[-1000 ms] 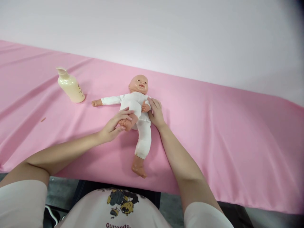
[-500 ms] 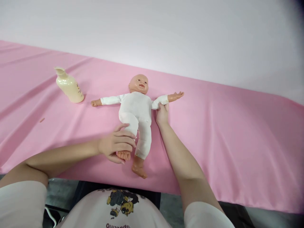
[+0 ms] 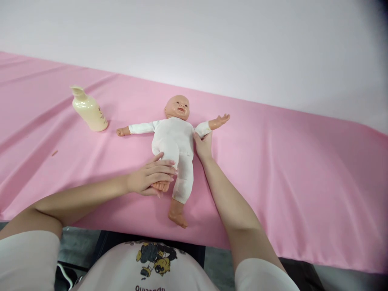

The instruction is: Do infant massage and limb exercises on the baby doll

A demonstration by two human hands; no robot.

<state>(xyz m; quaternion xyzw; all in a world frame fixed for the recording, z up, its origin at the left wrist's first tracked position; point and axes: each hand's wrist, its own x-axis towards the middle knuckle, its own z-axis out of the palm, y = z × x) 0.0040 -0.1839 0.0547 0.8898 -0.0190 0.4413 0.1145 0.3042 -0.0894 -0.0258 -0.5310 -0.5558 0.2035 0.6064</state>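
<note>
A baby doll (image 3: 174, 133) with a white cloth body lies on its back, head away from me. Its bent leg, on the left in view, is in my left hand (image 3: 151, 176): the fingers lie across the shin and the thumb is under the foot, whose toes show below. My right hand (image 3: 204, 146) is closed round the doll's upper arm at the right, thumb by the armpit. The doll's other leg (image 3: 184, 182) lies straight, and its other arm (image 3: 141, 128) stretches out to the left.
A cream pump bottle (image 3: 90, 112) stands on the pink cloth (image 3: 257, 173) left of the doll. A small brownish stick-like piece (image 3: 54, 153) lies nearer me. Behind the cloth is a white surface (image 3: 212, 44). The table's front edge is close to my body.
My left hand has pushed the doll's bent leg a little up toward its body. My right hand has shifted slightly left and inward, bringing the doll's arm with it.
</note>
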